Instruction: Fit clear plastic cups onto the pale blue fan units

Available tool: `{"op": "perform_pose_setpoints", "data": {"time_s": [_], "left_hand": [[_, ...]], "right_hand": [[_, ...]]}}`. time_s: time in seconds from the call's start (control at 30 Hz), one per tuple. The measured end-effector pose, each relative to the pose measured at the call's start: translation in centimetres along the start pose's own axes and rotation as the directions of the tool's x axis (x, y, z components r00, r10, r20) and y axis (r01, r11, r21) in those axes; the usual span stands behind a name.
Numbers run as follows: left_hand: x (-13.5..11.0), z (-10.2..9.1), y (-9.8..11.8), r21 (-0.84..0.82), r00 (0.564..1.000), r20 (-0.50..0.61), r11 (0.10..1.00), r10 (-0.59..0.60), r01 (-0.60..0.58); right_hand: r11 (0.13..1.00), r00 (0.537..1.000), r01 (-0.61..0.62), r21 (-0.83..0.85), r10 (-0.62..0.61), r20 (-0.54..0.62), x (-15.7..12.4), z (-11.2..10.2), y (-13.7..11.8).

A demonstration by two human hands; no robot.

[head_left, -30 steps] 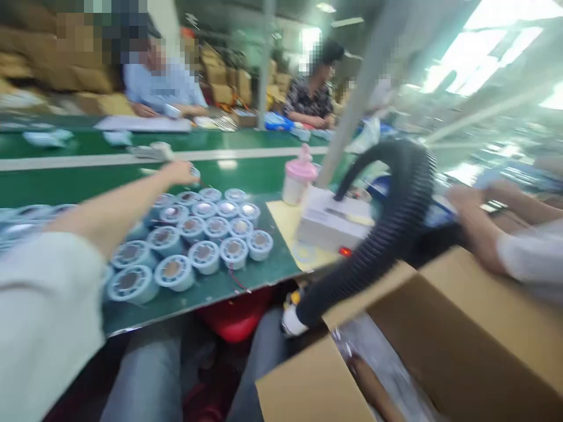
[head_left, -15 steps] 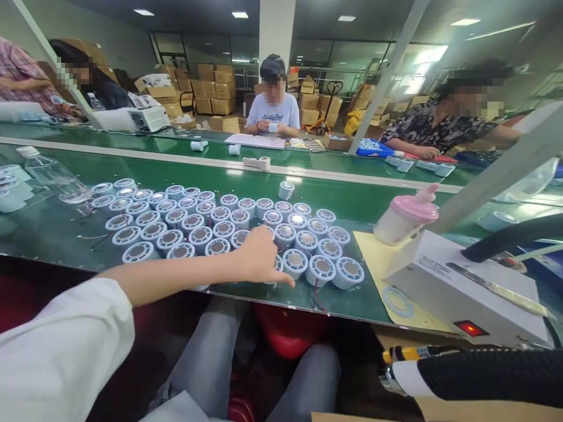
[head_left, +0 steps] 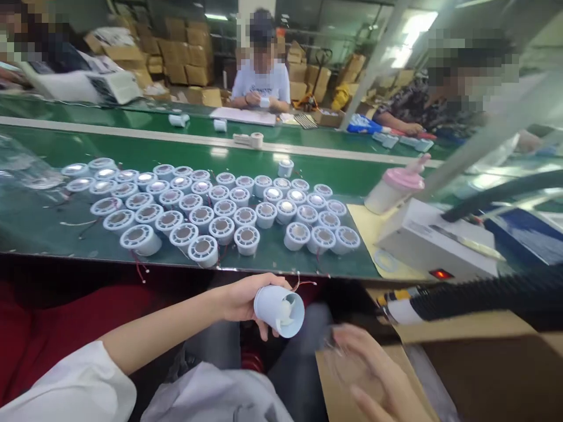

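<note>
Above my lap my left hand (head_left: 250,296) is closed around a small light-blue fan housing (head_left: 270,305), tilted so its open end shows a white bladed fan inside. Thin wires stick out behind it. Lower right, my right hand (head_left: 373,363) is blurred, with fingers curled around something dark and partly see-through that I cannot make out; it is apart from the housing. Rows of similar light-blue housings (head_left: 203,251) stand on the green bench (head_left: 44,228), flat slotted ends up, several with red and black wires.
A grey-white box (head_left: 435,240) with a lit red switch sits right, near a pink-lidded bottle (head_left: 396,184). A black corrugated hose (head_left: 475,293) crosses in front, above an opened cardboard box (head_left: 343,387). A clear bottle (head_left: 26,164) lies left. Co-workers sit across the bench.
My left hand has moved from the rows down to my lap and now holds a fan housing, leaving a gap in the front row. My right hand has come into view. The view has tilted down.
</note>
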State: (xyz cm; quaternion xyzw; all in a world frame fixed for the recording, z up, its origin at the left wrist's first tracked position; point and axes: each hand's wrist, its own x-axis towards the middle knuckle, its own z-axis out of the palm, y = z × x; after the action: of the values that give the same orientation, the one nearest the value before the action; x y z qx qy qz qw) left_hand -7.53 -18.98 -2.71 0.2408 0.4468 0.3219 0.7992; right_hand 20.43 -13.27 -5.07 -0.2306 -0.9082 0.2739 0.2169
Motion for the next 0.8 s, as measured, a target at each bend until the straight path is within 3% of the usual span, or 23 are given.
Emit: {"op": "perform_pose_setpoints", "data": {"time_s": [0.07, 0.13, 0.2, 0.3, 0.37, 0.47, 0.63, 0.7, 0.8], "left_hand": [[0.9, 0.2, -1.3, 0.056, 0.999, 0.032, 0.998, -0.011, 0.01], [1.1, 0.8, -1.7, 0.27, 0.997, 0.07, 0.963, 0.007, -0.026], [0.7, 1.5, -1.6, 0.564, 0.989, 0.059, 0.813, 0.134, -0.144], [-0.1, 2.4, -1.3, 0.849, 0.904, 0.018, 0.471, 0.428, -0.24], [-0.2, 2.6, -1.4, 0.885, 0.849, -0.001, 0.395, 0.528, -0.245], [0.3, 2.3, -2.1, 0.834, 0.83, -0.028, 0.47, 0.557, -0.288], [1.5, 1.3, -3.0, 0.788, 0.833, 0.002, 0.512, 0.553, -0.342], [1.7, 1.2, -2.7, 0.782, 0.855, 0.034, 0.518, 0.518, -0.345], [1.7, 1.2, -1.8, 0.714, 0.934, 0.018, 0.649, 0.356, -0.261]], "right_hand": [[0.987, 0.997, 0.071, -0.141, -0.07, 0.012, 1.4, 1.4, -1.0], [0.946, 0.995, 0.076, -0.314, -0.091, -0.031, 3.0, 2.6, -1.7], [0.925, 0.997, 0.038, -0.377, -0.062, -0.051, 4.2, 3.3, -2.0], [0.982, 1.0, -0.015, -0.19, 0.018, 0.011, 4.5, 3.3, -2.3], [0.994, 0.992, -0.106, 0.019, 0.104, 0.072, 4.2, 2.9, -2.6], [0.944, 0.97, -0.238, 0.23, 0.218, 0.109, 3.9, 2.3, -3.0], [0.853, 0.924, -0.37, 0.368, 0.378, 0.054, 3.9, 2.0, -2.8], [0.79, 0.901, -0.414, 0.453, 0.427, 0.079, 3.9, 2.2, -2.3], [0.661, 0.866, -0.473, 0.583, 0.471, 0.168, 3.9, 2.9, -1.3]]}}
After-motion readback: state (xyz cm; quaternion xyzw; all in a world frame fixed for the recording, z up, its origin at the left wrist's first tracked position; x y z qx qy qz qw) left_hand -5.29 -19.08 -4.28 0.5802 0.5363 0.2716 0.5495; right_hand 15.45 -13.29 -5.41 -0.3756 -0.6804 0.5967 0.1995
